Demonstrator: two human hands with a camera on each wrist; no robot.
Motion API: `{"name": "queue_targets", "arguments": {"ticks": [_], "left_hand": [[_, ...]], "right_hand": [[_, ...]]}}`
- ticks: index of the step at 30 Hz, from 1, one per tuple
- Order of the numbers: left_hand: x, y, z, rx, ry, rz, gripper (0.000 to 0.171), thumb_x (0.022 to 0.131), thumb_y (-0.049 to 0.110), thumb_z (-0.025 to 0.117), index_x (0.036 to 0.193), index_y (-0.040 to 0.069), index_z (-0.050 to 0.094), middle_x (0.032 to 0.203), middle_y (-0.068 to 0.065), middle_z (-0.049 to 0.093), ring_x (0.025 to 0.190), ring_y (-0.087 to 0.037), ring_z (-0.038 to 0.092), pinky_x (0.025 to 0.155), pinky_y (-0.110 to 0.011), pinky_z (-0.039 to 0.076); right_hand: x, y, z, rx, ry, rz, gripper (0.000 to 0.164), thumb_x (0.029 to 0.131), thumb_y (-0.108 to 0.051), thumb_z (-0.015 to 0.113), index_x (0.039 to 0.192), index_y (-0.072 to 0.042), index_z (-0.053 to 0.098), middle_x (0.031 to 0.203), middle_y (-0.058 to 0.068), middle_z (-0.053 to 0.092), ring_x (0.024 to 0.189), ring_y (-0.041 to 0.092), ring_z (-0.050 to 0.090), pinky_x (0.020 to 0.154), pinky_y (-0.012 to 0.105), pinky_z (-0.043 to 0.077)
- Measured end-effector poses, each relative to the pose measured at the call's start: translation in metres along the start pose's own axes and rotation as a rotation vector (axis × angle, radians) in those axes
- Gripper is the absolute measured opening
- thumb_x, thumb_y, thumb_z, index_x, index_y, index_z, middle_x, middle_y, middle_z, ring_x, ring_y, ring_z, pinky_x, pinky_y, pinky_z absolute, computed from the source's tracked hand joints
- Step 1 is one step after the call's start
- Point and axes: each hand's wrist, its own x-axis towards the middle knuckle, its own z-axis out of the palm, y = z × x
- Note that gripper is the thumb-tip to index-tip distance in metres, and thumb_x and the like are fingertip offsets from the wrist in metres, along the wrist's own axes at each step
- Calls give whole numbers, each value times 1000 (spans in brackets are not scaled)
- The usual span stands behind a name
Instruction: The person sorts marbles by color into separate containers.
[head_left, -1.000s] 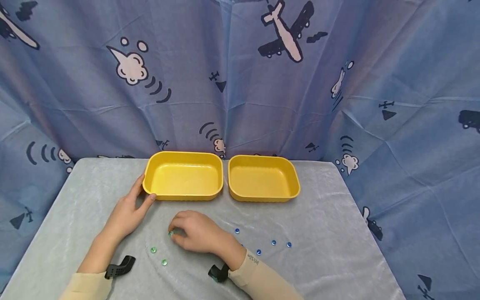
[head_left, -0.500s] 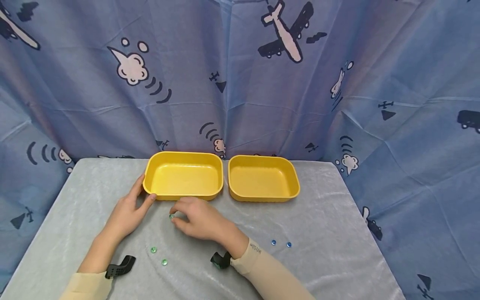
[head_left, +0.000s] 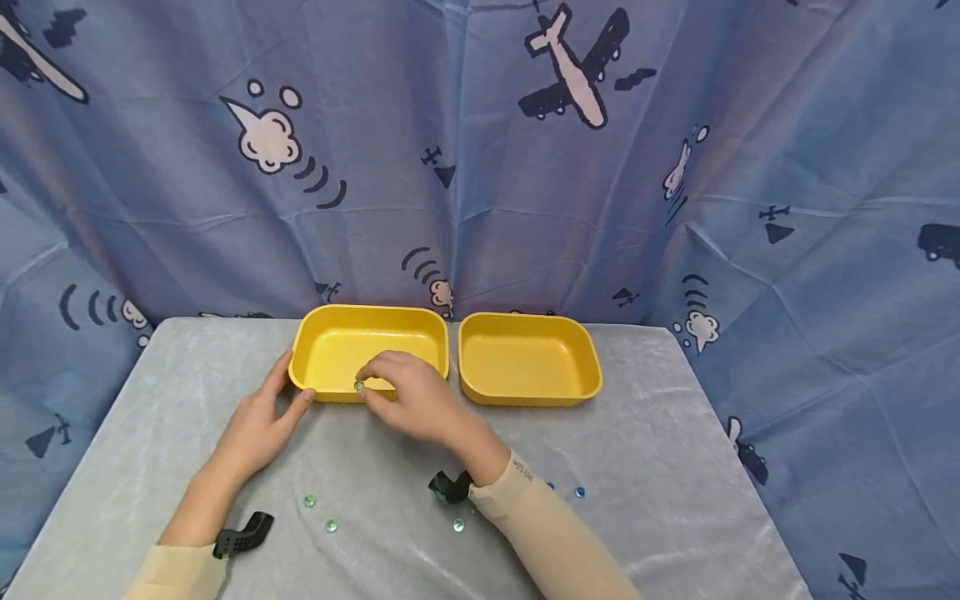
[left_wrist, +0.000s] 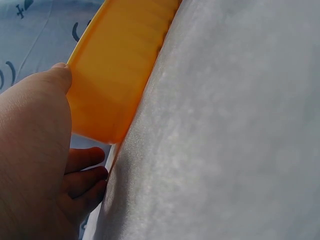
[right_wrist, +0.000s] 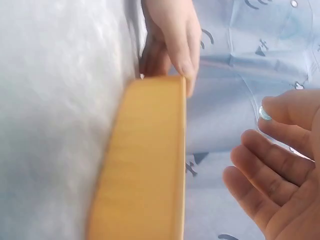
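**Green Bead Above Left Box**

I view a table [head_left: 660,475] covered in grey cloth, backed by a blue curtain [head_left: 375,83]. A narrow gap separates the left box [head_left: 330,346] from the right box [head_left: 529,354]; cloth extends rightward to the table edge. Left hand [head_left: 255,425]: fingers spread, touching the left box's corner. Right hand [head_left: 420,404]: thumb and index pinch a green bead [head_left: 359,385] above the near rim.
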Motion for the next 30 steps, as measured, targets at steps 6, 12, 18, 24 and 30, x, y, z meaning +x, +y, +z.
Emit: {"name": "queue_targets", "arguments": {"ticks": [6,12,18,24,30], "left_hand": [[2,-1,-1,-4,-6,-4,86,113,48,59,178,17,13,165,-31,44,150,-57,42,116,-76,36],[3,-5,3,-7,6,18,85,114,47,59,178,20,12,165,-31,44,149,-58,43,115,-77,37],[1,-7,3,-8,13,21,85,113,47,60,178,21,12,165,-30,44,149,-58,43,114,-77,37],[1,-7,3,-5,13,14,85,113,48,60,178,22,12,165,-30,45,148,-58,44,114,-77,37],[0,-5,1,-4,0,3,85,113,48,60,178,20,12,166,-30,44,149,-57,43,115,-76,37]], "right_hand": [[8,10,-12,34,14,73,15,106,-20,74,117,-11,79,114,0,76,108,17,69,100,28,57],[9,26,-14,74,35,139,19,108,-22,73,122,-11,78,120,1,75,110,19,69,98,31,58],[13,38,-14,88,83,159,22,108,-21,72,125,-8,78,121,3,76,110,20,70,95,33,59],[18,47,-14,35,73,200,22,108,-23,72,125,-10,78,121,2,75,111,19,69,95,33,60],[21,53,-16,21,73,237,22,108,-23,73,124,-10,79,120,3,76,111,20,69,96,35,59]]}}
